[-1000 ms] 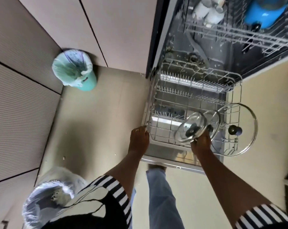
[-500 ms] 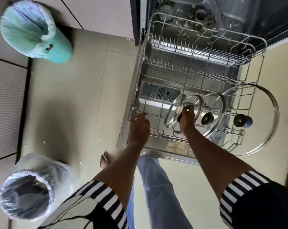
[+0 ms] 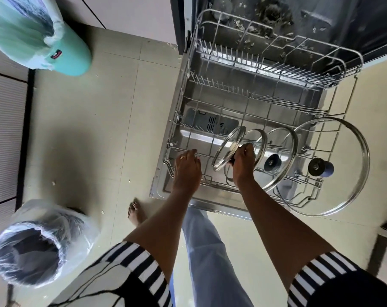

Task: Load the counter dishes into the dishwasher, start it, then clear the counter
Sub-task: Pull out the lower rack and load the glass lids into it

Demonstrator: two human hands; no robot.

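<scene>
The small round glass lid with a steel rim [image 3: 227,150] stands on edge, tilted, over the near part of the pulled-out grey wire lower rack [image 3: 250,90] of the open dishwasher. The right hand [image 3: 243,161] has its grip closed round the lid's dark knob, so the glass disc lies just left of the fingers and the knob is mostly hidden inside them.

Just to the right, three more glass lids stand in the rack's tines: a second small lid [image 3: 261,140], a medium lid [image 3: 283,160] and a large lid [image 3: 343,167] with a dark knob.

The left hand [image 3: 187,168] rests on a row of tines near the rack's left front. Whether its grip hooks the wire cannot be told.

On the floor to the left stand a teal bin [image 3: 64,54] and a bin lined with clear plastic [image 3: 35,249].
</scene>
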